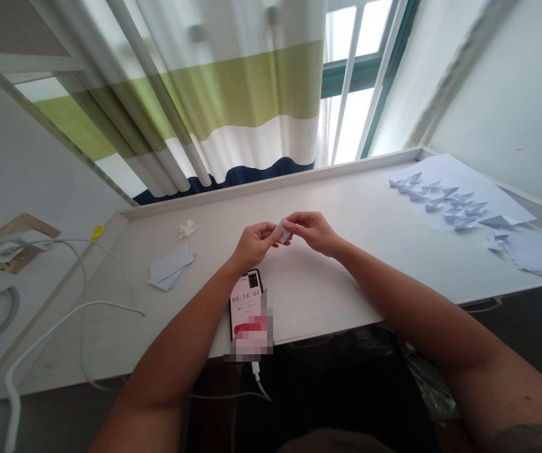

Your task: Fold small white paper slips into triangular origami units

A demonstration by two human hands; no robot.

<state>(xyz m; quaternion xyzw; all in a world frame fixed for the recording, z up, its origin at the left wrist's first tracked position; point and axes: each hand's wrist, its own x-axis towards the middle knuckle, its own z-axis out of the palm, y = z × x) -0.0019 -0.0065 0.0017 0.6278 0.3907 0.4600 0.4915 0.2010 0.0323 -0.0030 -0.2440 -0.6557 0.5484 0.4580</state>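
A small folded paper [282, 231] sits between both hands, the left grip [254, 244] and right grip [316, 232] each pinched on it; fingers hide parts of its folds. Just below the left grip, a phone [246, 308] is partly pixelated. Loose slips [171, 267] lie left; far right, paper figures [449, 194] overlap, hard to separate.

The bare, slender left forearm [195, 314] slants inward from the lower left, and the bare right forearm [403, 296] mirrors it from the lower right, both elbows bent. Ahead of the body, the bare left hand [252, 245] and the bare right hand [316, 231] come close together (fingertips toward each other), each with thumb and curled fingers drawn into a pinch.
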